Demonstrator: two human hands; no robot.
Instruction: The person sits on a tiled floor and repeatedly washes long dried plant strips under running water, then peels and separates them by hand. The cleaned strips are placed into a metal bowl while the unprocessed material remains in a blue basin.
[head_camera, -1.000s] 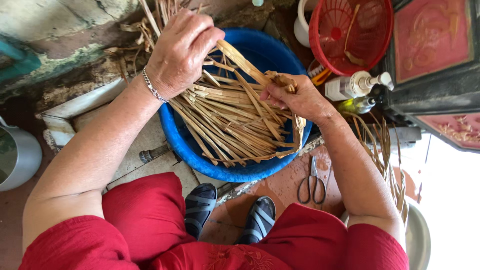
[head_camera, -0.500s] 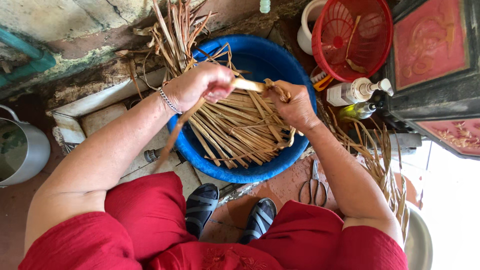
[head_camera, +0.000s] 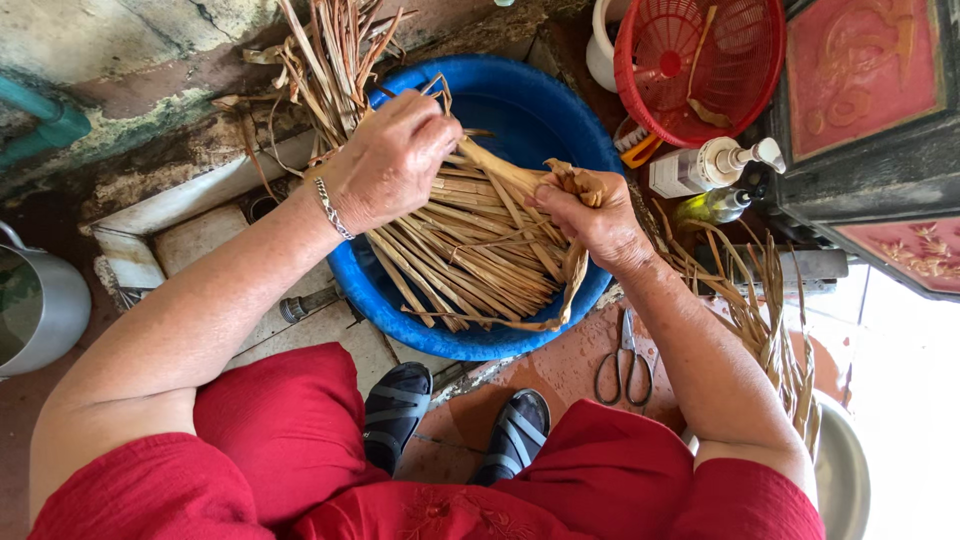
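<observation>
A round blue basin sits on the floor before my feet, filled with several long tan dried leaf strips. Over the basin's left side, my left hand is closed around a bunch of strips; a thin bracelet circles its wrist. Over the right rim, my right hand pinches the folded end of the same bunch, and one strip curls down from it along the rim. More dried strips stick up behind the basin at the wall.
A red plastic basket stands at the back right, with a pump bottle below it. Scissors lie on the floor by my right knee. Loose strips pile at the right. A metal pot stands far left.
My left hand came down from the strips at the wall to the bunch over the basin. Both hands now meet on one bunch, and the view has shifted down slightly.
</observation>
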